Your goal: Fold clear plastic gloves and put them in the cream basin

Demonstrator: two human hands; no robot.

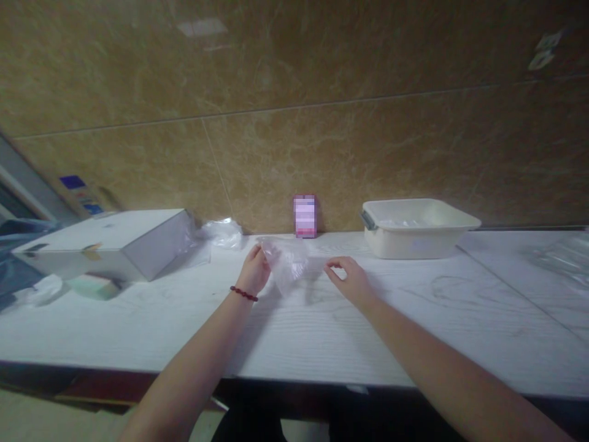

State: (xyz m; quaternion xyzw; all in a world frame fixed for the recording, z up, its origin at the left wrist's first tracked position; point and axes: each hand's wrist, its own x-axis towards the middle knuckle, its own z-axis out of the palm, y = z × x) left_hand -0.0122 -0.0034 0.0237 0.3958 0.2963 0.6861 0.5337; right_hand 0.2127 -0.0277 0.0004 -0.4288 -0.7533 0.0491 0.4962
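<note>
My left hand, with a dark red beaded bracelet on its wrist, is closed on the edge of a clear plastic bag. The thin, crinkled bag hangs just above the white table, between my two hands. To its right, my right hand is held in a pinch, thumb and forefinger tips together. Whether anything small sits between those fingertips I cannot make out. The right hand is apart from the bag.
A phone leans against the tiled wall behind the bag. At right stands a cream plastic basin with clear plastic inside. On the left are a white box, crumpled plastic and a sponge. Clear packaging lies far right.
</note>
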